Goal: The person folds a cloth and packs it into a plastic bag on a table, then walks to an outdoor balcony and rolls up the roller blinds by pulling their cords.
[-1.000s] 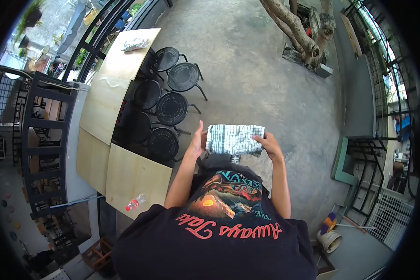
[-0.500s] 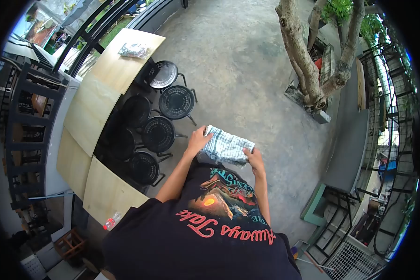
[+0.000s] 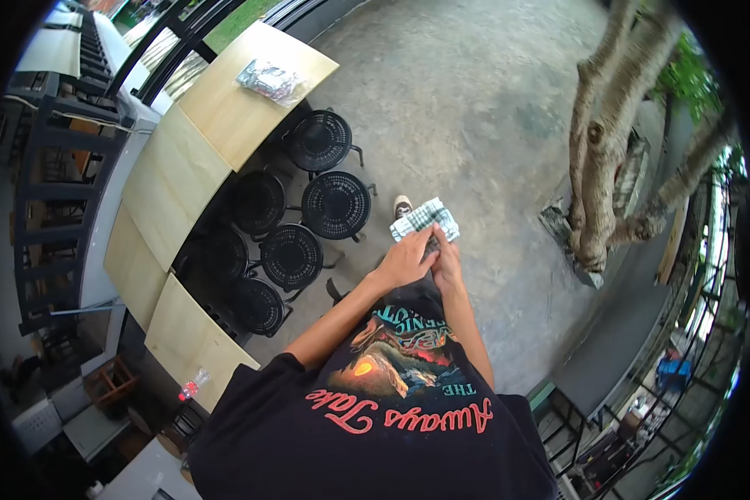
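Note:
A folded checked cloth (image 3: 426, 218), white with green-blue lines, is held out in front of my body above the concrete floor. My left hand (image 3: 402, 261) grips its near left edge, fingers closed on the fabric. Close beside it, my right hand (image 3: 447, 260) pinches the near right part, its fingers almost touching the left ones. The lower part of the cloth is hidden behind both hands. Past its left corner shows the tip of a shoe (image 3: 402, 206).
Pale wooden tabletops (image 3: 168, 187) line the left side, one bearing a clear plastic package (image 3: 271, 81), another a red-capped bottle (image 3: 193, 386). Several black round stools (image 3: 336, 205) stand beside them. A tree trunk (image 3: 596, 167) rises at the right, near a low grey wall (image 3: 621, 333).
The cloth went from spread wide between my hands to a smaller folded bundle. My hands came together at its near edge. The view has shifted, with the tables and tree appearing nearer.

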A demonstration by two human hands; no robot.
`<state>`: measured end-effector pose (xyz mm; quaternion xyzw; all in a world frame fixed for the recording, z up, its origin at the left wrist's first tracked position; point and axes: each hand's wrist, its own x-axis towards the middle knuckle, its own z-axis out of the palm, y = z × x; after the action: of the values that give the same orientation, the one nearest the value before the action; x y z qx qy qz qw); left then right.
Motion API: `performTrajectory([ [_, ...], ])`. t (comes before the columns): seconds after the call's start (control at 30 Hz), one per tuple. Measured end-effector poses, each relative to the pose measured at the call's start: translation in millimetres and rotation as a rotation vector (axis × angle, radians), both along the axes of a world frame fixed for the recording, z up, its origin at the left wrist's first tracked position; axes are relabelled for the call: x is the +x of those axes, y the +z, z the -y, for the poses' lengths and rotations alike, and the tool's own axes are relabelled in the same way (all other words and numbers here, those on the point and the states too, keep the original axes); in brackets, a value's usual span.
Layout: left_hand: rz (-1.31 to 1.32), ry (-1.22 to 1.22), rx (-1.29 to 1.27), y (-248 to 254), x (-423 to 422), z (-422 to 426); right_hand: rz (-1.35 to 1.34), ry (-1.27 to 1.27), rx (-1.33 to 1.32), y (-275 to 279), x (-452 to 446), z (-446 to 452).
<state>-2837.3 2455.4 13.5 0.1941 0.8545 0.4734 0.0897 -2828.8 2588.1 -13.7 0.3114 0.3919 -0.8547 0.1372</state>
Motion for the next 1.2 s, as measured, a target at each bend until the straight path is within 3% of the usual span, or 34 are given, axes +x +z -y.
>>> performTrajectory([
  [0.03, -0.001, -0.008, 0.064, -19.3, -17.6, 6.9, 0.108, 0.012, -0.090, -21.6, -18.9, -8.0],
  [0.1, 0.380, -0.092, 0.251, -12.0, -71.1, 29.6, 0.124, 0.039, -0.188, -65.6, -52.8, -20.4],
  [0.13, 0.473, 0.009, 0.216, -16.9, -97.0, 40.3, 0.148, 0.047, -0.181, -69.3, -78.5, -18.7],
  [0.2, 0.279, 0.198, 0.119, -34.8, -155.2, 68.0, 0.224, 0.104, -0.174, -79.8, -126.3, -19.7],
  [0.27, 0.298, 0.453, 0.068, -55.2, -223.1, 103.6, 0.215, 0.164, -0.123, -114.6, -176.0, -17.5],
  [0.4, -0.167, 0.633, -0.519, -118.7, -369.0, 194.3, 0.244, 0.322, 0.020, -192.0, -288.3, 15.4],
  [0.53, -0.285, 0.702, -0.952, -191.3, -471.5, 268.2, 0.039, 0.553, 0.243, -241.4, -393.0, 112.2],
  [0.63, -0.223, 0.733, -1.152, -237.0, -508.0, 308.8, -0.319, 0.775, 0.540, -253.7, -453.4, 190.4],
  [0.7, -0.282, 0.719, -1.155, -246.1, -511.0, 319.4, -0.427, 0.885, 0.679, -253.8, -485.9, 231.5],
  [0.77, -0.325, 0.727, -0.824, -242.9, -506.1, 321.3, -0.430, 0.951, 0.734, -246.6, -510.3, 264.0],
  [0.8, -0.384, 0.740, -0.763, -235.8, -502.9, 318.3, -0.481, 0.868, 0.735, -231.1, -518.1, 276.9],
  [0.9, -0.347, 0.716, -0.695, -221.6, -487.5, 308.4, -0.297, 0.763, 0.673, -207.6, -535.1, 304.4],
  [1.03, -0.312, 0.715, -0.597, -210.6, -473.0, 288.9, -0.183, 0.570, 0.333, -246.1, -514.7, 331.6],
  [1.13, -0.326, 0.725, -0.562, -210.5, -469.8, 286.5, -0.202, 0.586, 0.440, -252.1, -499.7, 330.8],
  [1.2, -0.352, 0.674, -0.587, -213.2, -465.1, 285.3, -0.241, 0.424, 0.131, -257.7, -502.4, 329.2],
])
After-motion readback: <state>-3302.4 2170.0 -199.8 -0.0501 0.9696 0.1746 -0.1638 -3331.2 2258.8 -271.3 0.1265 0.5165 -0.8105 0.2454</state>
